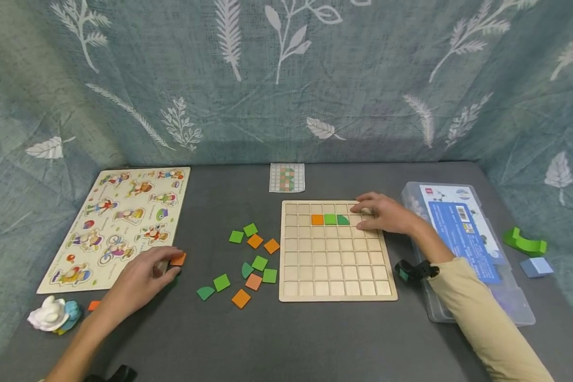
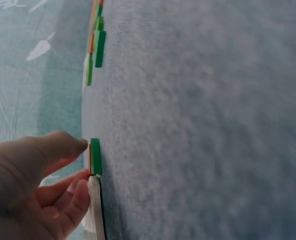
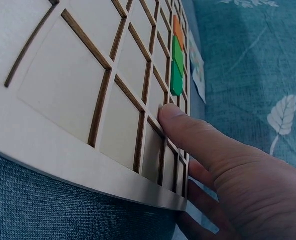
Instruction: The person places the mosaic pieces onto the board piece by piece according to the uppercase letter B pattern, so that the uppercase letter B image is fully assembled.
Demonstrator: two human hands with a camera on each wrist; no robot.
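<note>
My left hand (image 1: pixel 145 276) is at the right edge of the picture puzzle board (image 1: pixel 88 212). Its thumb and index finger pinch an orange square tile (image 1: pixel 178 259). A green tile (image 2: pixel 95 156) lies against that tile in the left wrist view. My right hand (image 1: pixel 387 213) rests at the upper right corner of the wooden grid board (image 1: pixel 339 298), thumb on the cells and other fingers by the rim. An orange square (image 1: pixel 317 219), a green square (image 1: pixel 330 219) and a dark green quarter-round tile (image 1: pixel 343 219) sit side by side in the grid.
Several loose green and orange tiles (image 1: pixel 241 298) lie left of the grid. A pattern card (image 1: pixel 287 178) is behind it. A clear plastic case (image 1: pixel 506 297), a green arch block (image 1: pixel 525 244) and a blue block (image 1: pixel 536 267) stand right. A white figurine (image 1: pixel 52 313) sits left.
</note>
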